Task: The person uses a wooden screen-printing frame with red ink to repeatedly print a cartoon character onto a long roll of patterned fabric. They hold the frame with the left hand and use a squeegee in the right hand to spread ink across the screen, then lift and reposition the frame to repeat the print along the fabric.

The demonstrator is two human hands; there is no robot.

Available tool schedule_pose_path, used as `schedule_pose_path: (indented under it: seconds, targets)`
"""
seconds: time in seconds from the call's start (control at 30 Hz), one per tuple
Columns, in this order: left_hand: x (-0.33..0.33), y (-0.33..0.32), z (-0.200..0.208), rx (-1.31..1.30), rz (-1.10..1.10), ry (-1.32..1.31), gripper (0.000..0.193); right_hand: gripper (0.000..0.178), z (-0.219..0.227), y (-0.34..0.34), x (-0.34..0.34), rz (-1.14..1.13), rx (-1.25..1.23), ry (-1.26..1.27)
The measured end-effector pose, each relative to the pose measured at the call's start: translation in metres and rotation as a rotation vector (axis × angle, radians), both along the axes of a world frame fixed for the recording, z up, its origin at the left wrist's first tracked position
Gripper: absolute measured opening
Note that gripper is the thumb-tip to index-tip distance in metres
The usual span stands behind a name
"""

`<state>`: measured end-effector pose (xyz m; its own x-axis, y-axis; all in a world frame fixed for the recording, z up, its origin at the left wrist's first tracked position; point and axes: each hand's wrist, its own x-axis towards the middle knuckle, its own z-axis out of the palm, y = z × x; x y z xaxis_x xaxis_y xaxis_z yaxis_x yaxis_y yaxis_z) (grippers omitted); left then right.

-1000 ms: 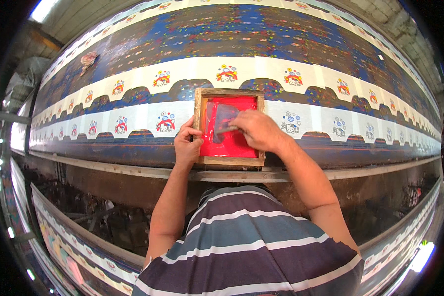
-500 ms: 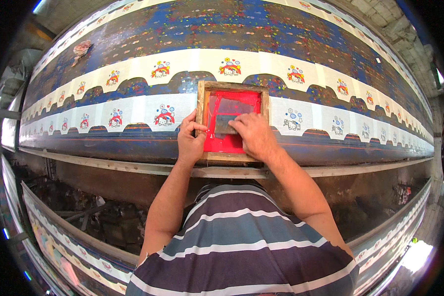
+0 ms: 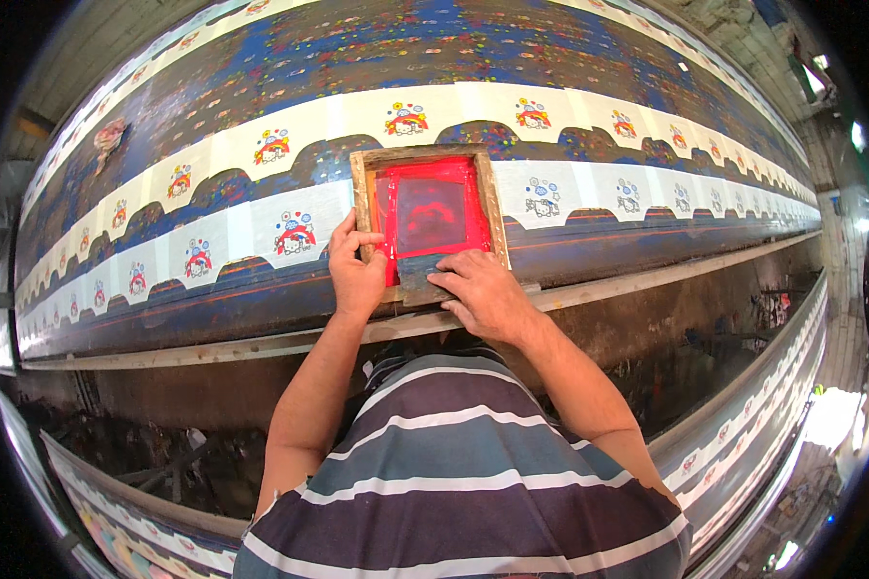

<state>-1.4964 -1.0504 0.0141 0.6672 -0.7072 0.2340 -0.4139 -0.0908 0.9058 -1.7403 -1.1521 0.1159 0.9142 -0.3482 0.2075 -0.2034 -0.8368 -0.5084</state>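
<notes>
Along the wooden frame (image 3: 493,212), left fingers (image 3: 365,239) clasp its edge, right fingers (image 3: 454,279) pinch a squeegee (image 3: 417,280).

From head height, a wide fisheye faces down over the nearby table (image 3: 357,63).

Over there the person leans in with both elbows bent, the bare left forearm (image 3: 321,386) and right forearm (image 3: 581,378) slanting inward toward each other. The left hand (image 3: 359,277) sits just inside the near edge of the bench (image 3: 589,246), fingers bent and thumb facing inward. The right hand (image 3: 488,294), back uppermost, is over that edge, fingers gathered and pointing leftward, thumb nearest the body.
</notes>
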Motion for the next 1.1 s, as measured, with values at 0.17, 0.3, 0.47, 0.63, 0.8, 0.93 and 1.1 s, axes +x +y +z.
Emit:
schedule_pose_path:
  seconds: [0.17, 0.3, 0.47, 0.63, 0.8, 0.93, 1.1]
  targets:
    - [0.002, -0.002, 0.007, 0.004, -0.001, -0.01, 0.029, 0.04, -0.003, 0.0, -0.023, -0.241, -0.007, -0.16]
    - [-0.002, -0.005, 0.019, -0.04, 0.013, 0.031, 0.03, 0.043, -0.017, -0.009, -0.051, -0.463, 0.193, -0.304]
    - [-0.033, -0.025, 0.038, -0.078, -0.035, -0.051, 0.029, 0.042, -0.027, -0.029, -0.09, -0.567, 0.622, -0.391]
    - [-0.092, -0.07, 0.038, -0.145, -0.033, -0.092, 0.032, 0.041, -0.03, -0.066, -0.142, -0.556, 0.496, -0.417]
    - [-0.149, -0.113, 0.021, -0.171, -0.054, -0.021, 0.03, 0.04, -0.024, -0.106, -0.202, -0.559, 0.464, -0.393]
    - [-0.173, -0.128, 0.005, -0.181, -0.052, 0.074, 0.027, 0.041, -0.025, -0.128, -0.236, -0.517, 0.437, -0.364]
    - [-0.175, -0.131, -0.008, -0.172, -0.031, 0.153, 0.028, 0.04, -0.028, -0.139, -0.249, -0.428, 0.442, -0.381]
